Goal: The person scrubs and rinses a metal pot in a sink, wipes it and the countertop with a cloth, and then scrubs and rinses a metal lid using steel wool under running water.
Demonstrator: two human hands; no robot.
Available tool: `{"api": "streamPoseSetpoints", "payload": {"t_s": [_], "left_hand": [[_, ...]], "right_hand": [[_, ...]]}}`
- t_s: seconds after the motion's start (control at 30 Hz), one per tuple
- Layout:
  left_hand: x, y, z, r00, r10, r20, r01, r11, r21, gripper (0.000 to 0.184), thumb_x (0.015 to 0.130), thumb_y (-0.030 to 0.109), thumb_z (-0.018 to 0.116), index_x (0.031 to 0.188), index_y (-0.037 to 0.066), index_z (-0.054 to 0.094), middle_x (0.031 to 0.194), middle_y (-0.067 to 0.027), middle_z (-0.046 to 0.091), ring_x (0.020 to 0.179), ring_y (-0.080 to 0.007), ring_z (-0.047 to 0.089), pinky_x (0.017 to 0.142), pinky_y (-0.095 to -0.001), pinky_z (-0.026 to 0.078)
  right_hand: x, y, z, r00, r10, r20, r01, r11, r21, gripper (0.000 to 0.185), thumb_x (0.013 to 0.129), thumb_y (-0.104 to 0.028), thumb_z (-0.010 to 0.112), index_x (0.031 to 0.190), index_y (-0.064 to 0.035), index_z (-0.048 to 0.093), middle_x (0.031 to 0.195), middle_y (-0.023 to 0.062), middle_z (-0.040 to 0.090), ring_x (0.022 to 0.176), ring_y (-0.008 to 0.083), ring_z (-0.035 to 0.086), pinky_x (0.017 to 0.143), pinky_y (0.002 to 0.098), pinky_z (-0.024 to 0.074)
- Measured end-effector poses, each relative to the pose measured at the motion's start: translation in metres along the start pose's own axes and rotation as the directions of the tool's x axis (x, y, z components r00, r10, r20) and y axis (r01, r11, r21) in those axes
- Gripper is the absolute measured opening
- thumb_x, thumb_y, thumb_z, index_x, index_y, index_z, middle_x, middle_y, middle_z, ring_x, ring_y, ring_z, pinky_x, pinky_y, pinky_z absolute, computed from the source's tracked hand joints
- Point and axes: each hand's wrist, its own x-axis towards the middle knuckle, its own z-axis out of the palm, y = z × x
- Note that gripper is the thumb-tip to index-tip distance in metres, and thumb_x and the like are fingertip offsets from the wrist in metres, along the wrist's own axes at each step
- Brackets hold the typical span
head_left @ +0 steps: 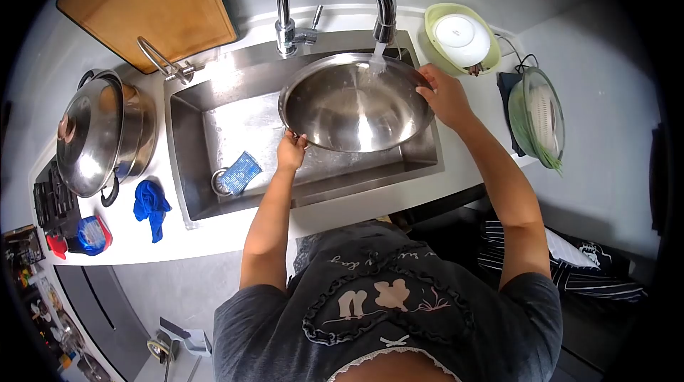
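A wide stainless steel bowl (342, 108) is held over the right part of the sink (313, 190), with water running into it from the chrome faucet (385, 12). My left hand (292, 151) grips the bowl's rim at its lower left. At the upper right, my right hand (445, 97) has the rim pinched between thumb and fingers. A blue sponge cloth (241, 173) lies in the sink's lower left, beside the drain (221, 182).
A large lidded pot (92, 133) and a blue cloth (150, 207) are left of the sink. Behind it leans a wooden board (153, 4). A green basin (431, 22) with white dishes and a glass-covered dish (541, 115) stand right.
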Motion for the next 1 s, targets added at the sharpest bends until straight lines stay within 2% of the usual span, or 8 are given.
{"api": "streamPoseSetpoints", "payload": {"t_s": [0.13, 0.23, 0.33, 0.43, 0.57, 0.77, 0.93, 1.0], "left_hand": [[0.011, 0.013, -0.001, 0.986, 0.164, -0.024, -0.164, 0.986, 0.003, 0.021, 0.083, 0.016, 0.058, 0.099, 0.002, 0.055, 0.080, -0.0129, 0.066, 0.075, -0.0237, 0.064, 0.068, -0.0344, 0.046], [0.019, 0.037, -0.004, 0.990, 0.117, 0.083, -0.129, 0.980, 0.153, 0.022, 0.083, 0.018, 0.058, 0.098, 0.003, 0.055, 0.082, -0.0145, 0.066, 0.078, -0.0283, 0.063, 0.070, -0.0353, 0.045], [0.029, 0.066, -0.001, 0.981, -0.138, 0.136, 0.143, 0.989, -0.028, 0.022, 0.083, 0.021, 0.059, 0.097, 0.004, 0.056, 0.082, -0.0147, 0.065, 0.078, -0.0311, 0.062, 0.070, -0.0361, 0.046], [0.031, 0.097, -0.008, 0.994, 0.018, 0.103, -0.029, 0.994, 0.105, 0.023, 0.083, 0.021, 0.059, 0.098, 0.004, 0.056, 0.083, -0.0140, 0.065, 0.078, -0.0318, 0.061, 0.070, -0.0369, 0.046], [0.036, 0.117, -0.011, 0.995, 0.018, 0.101, -0.031, 0.991, 0.131, 0.023, 0.081, 0.021, 0.061, 0.097, 0.004, 0.057, 0.082, -0.0133, 0.065, 0.077, -0.0304, 0.062, 0.070, -0.0363, 0.046], [0.030, 0.100, -0.017, 0.993, -0.045, 0.105, 0.040, 0.998, 0.044, 0.021, 0.079, 0.017, 0.064, 0.094, 0.003, 0.059, 0.079, -0.0105, 0.066, 0.073, -0.0227, 0.063, 0.067, -0.0322, 0.046], [0.022, 0.074, -0.029, 0.965, -0.236, 0.113, 0.242, 0.969, -0.044, 0.020, 0.079, 0.015, 0.064, 0.094, 0.004, 0.059, 0.076, -0.0099, 0.067, 0.066, -0.0178, 0.063, 0.063, -0.0287, 0.046], [0.025, 0.046, -0.029, 0.982, -0.172, 0.077, 0.178, 0.980, -0.085, 0.019, 0.079, 0.014, 0.064, 0.094, 0.004, 0.059, 0.073, -0.0092, 0.066, 0.063, -0.0157, 0.062, 0.061, -0.0273, 0.045]], "right_hand": [[-0.013, 0.015, -0.013, 0.994, 0.089, -0.055, -0.089, 0.996, 0.016, 0.029, 0.076, -0.005, 0.063, 0.104, -0.0041, 0.053, 0.090, 0.0108, 0.062, 0.082, 0.0218, 0.059, 0.073, 0.0319, 0.0458], [-0.025, 0.026, -0.023, 0.981, 0.160, -0.106, -0.159, 0.987, 0.021, 0.030, 0.075, -0.006, 0.064, 0.103, -0.0033, 0.054, 0.090, 0.0109, 0.062, 0.080, 0.0207, 0.059, 0.072, 0.0309, 0.0465], [-0.037, 0.041, -0.034, 0.977, 0.153, -0.148, -0.145, 0.987, 0.068, 0.029, 0.075, -0.007, 0.065, 0.102, -0.0030, 0.055, 0.089, 0.0101, 0.062, 0.079, 0.0199, 0.060, 0.071, 0.0301, 0.0468], [-0.050, 0.057, -0.040, 0.966, 0.155, -0.209, -0.145, 0.987, 0.064, 0.029, 0.074, -0.005, 0.065, 0.101, -0.0030, 0.055, 0.087, 0.0086, 0.062, 0.078, 0.0188, 0.060, 0.071, 0.0293, 0.0467], [-0.062, 0.057, -0.046, 0.943, 0.211, -0.256, -0.204, 0.977, 0.054, 0.029, 0.074, -0.005, 0.065, 0.101, -0.0027, 0.055, 0.087, 0.0089, 0.062, 0.079, 0.0190, 0.060, 0.071, 0.0286, 0.0464], [-0.041, 0.033, -0.036, 0.960, 0.114, -0.254, -0.107, 0.993, 0.039, 0.027, 0.076, -0.006, 0.064, 0.101, -0.0023, 0.054, 0.088, 0.0078, 0.062, 0.082, 0.0172, 0.060, 0.075, 0.0288, 0.0447], [-0.005, -0.004, -0.029, 0.992, 0.071, -0.102, -0.076, 0.996, -0.042, 0.027, 0.076, -0.011, 0.060, 0.103, -0.0066, 0.054, 0.092, 0.0105, 0.063, 0.087, 0.0252, 0.060, 0.077, 0.0346, 0.0449], [0.004, -0.017, -0.025, 0.998, 0.048, -0.045, -0.051, 0.996, -0.069, 0.028, 0.076, -0.012, 0.059, 0.103, -0.0090, 0.054, 0.093, 0.0108, 0.063, 0.089, 0.0273, 0.060, 0.077, 0.0363, 0.0446]]}}
